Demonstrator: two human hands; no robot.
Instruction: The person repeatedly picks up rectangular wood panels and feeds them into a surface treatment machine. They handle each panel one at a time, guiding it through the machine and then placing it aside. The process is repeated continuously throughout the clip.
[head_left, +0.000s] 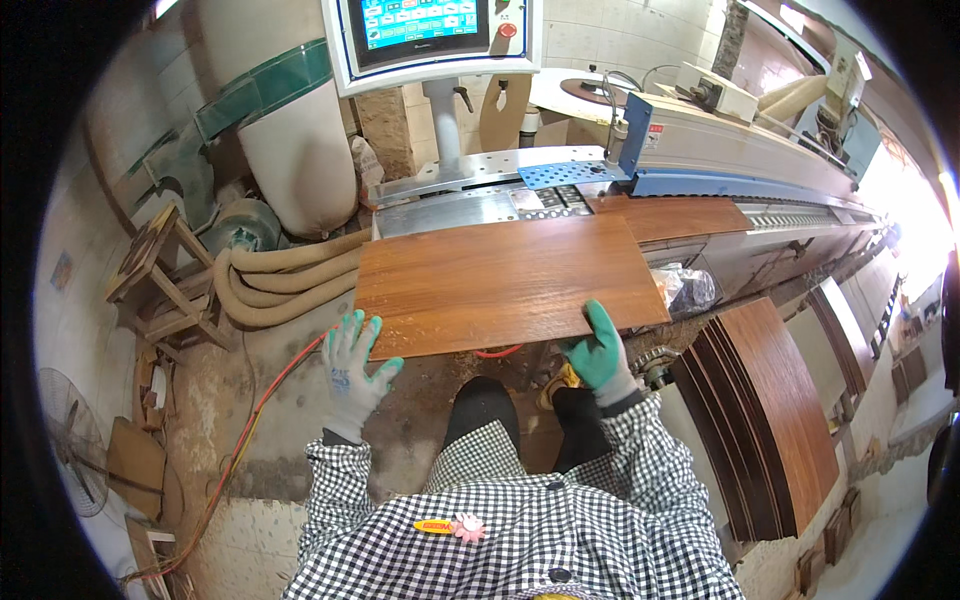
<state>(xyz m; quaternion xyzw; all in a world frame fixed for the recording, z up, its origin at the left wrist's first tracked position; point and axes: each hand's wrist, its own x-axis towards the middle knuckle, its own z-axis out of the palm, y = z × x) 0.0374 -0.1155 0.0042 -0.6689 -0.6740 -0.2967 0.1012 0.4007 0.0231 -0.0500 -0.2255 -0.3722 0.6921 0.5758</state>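
A brown wood-grain panel lies before me, its far edge on the metal bed of an edge-banding machine. My right hand, in a grey glove with green coating, grips the near edge towards the right corner. Its thumb is on top; its other fingers are largely hidden below. At the near left corner my gloved left hand is spread, fingertips beside the panel's left edge and thumb by the near edge. Light chips are scattered over the panel's near left part. A second wood-grain panel lies farther right, under the machine's beam.
A touchscreen control panel with a red button stands above the bed. Stacked brown panels are at my right. Ribbed hoses, a wooden stool and a fan are on the left. A red hose crosses the floor.
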